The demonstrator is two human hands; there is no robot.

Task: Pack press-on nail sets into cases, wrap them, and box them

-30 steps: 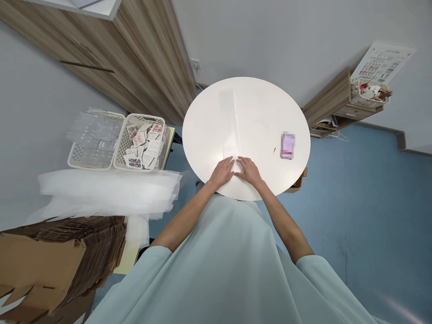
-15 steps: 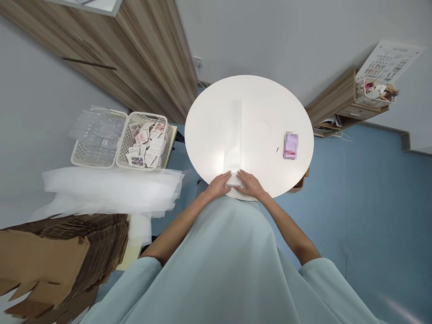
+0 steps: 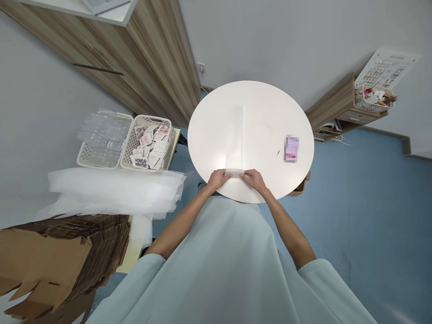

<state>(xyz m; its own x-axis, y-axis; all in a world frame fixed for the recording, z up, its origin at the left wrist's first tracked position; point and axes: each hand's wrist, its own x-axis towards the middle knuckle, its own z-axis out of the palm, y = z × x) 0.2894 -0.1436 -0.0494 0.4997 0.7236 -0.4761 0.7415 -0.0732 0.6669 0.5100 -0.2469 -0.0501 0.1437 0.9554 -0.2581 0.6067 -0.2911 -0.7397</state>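
A long translucent white wrapping sheet [image 3: 234, 135] stretches away from me over the round white table [image 3: 270, 103]. At its near end lies a small rolled packet in white wrap [image 3: 234, 173], close to the table's front edge. My left hand [image 3: 218, 179] is closed on the packet's left end, thumb on the near side. The right end is pinched by my right hand [image 3: 255, 180] in the same way. What is inside the wrap cannot be made out.
A blurred purple item [image 3: 290, 148] lies on the table's right. To the left stand a white basket of small packets [image 3: 146, 144], a basket of clear plastic trays [image 3: 104, 139], stacked white wrap sheets [image 3: 114, 186] and flattened cardboard boxes [image 3: 50, 261].
Both hands have rolled the packet forward a little along the sheet. Their fingers, flatter before, are now curled round its ends. The camera view has shifted slightly.
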